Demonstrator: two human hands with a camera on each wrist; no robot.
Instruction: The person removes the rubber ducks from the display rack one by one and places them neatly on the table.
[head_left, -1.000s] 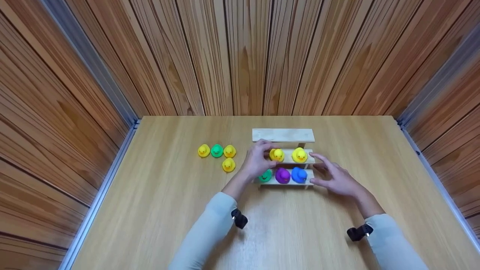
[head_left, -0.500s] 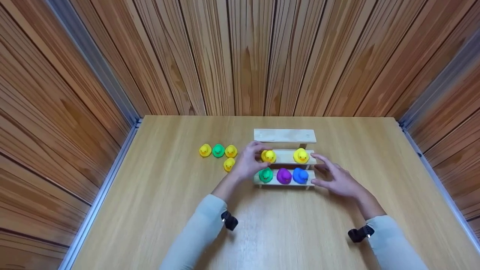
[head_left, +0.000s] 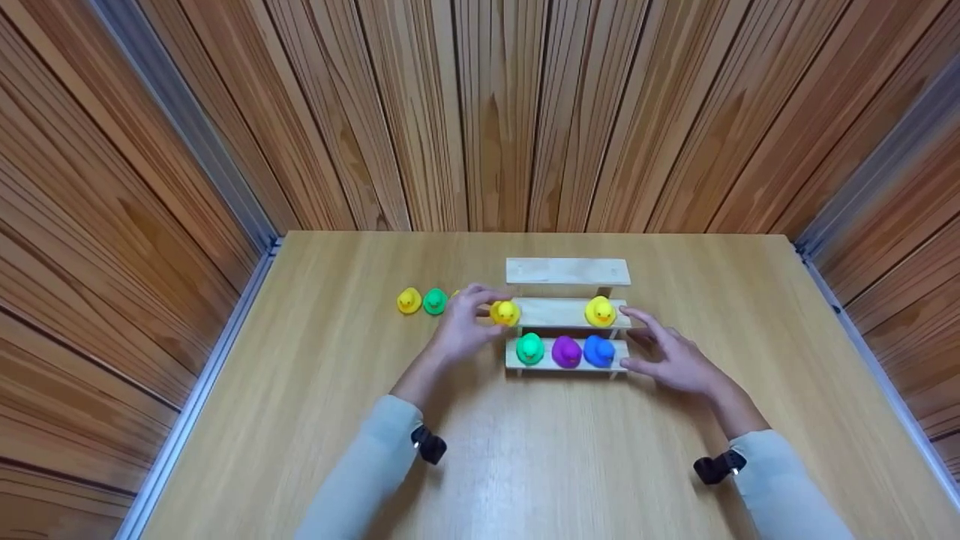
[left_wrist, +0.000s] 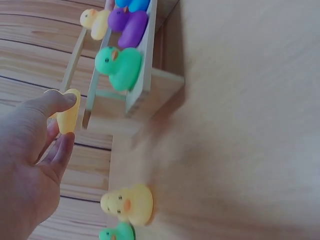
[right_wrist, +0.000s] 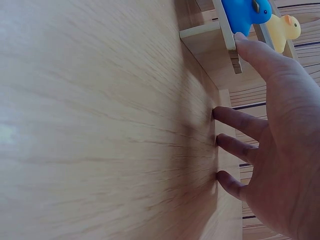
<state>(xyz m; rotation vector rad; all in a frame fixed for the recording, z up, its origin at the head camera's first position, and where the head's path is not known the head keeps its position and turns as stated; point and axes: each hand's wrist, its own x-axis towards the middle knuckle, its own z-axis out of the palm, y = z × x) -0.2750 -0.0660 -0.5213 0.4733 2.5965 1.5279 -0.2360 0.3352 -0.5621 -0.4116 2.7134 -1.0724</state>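
My left hand [head_left: 463,328] pinches a yellow rubber duck [head_left: 505,313] between thumb and fingers, just off the left end of the middle step [head_left: 551,313] of a small three-step wooden rack. A second yellow duck [head_left: 600,311] stands at that step's right end. On the lowest step are a green duck [head_left: 530,349], a purple duck [head_left: 566,352] and a blue duck [head_left: 598,350]. My right hand [head_left: 670,356] is at the rack's right side with fingers spread and nothing held. In the right wrist view its thumb [right_wrist: 250,50] touches the lowest step's end, beside the blue duck.
The top step [head_left: 568,271] bears no duck. Left of the rack, a yellow duck [head_left: 409,301] and a green duck [head_left: 435,301] stand on the table; my left hand mostly hides others there. Wooden plank walls [head_left: 495,112] border the table's back and sides.
My left hand has moved leftward with the yellow duck, from over the middle step to past its left end. The lowest step's green duck is now uncovered. My right hand has stayed put.
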